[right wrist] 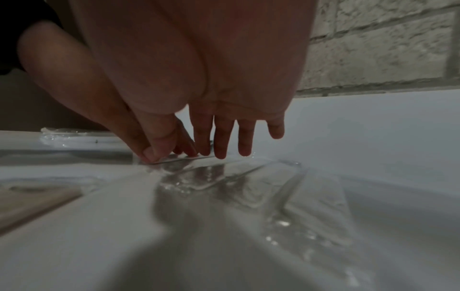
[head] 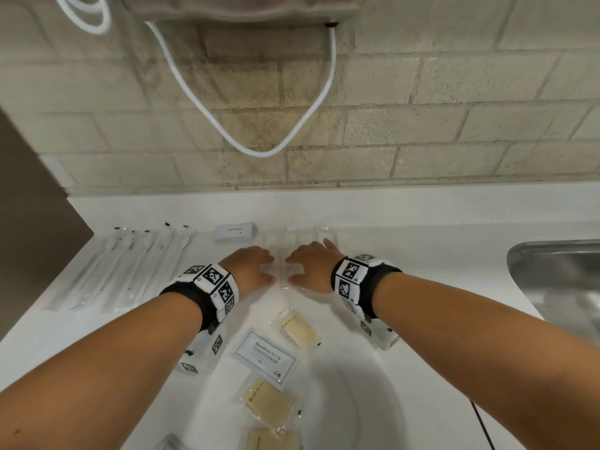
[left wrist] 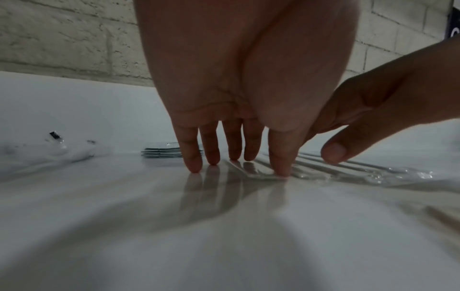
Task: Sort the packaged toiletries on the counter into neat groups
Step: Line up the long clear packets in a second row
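Observation:
A row of flat white items in clear wrappers [head: 305,237] lies at the middle of the white counter [head: 422,222]. My left hand [head: 261,266] and right hand [head: 303,267] rest side by side on them, palms down. In the left wrist view the left hand's fingers [left wrist: 211,153] are straight, tips pressing the counter and the edge of a clear wrapper [left wrist: 348,169]. In the right wrist view the right hand [right wrist: 211,145] touches the clear wrappers [right wrist: 224,177] with straight fingers and its thumb tip. Neither hand grips anything.
Wrapped toothbrushes [head: 130,264] lie in a row at the left. A stack of toothpaste boxes [head: 235,231] sits behind the left hand. Nearer me lie soap packets [head: 297,328] [head: 266,404] and a shampoo sachet [head: 264,355]. A steel sink [head: 558,277] is at the right.

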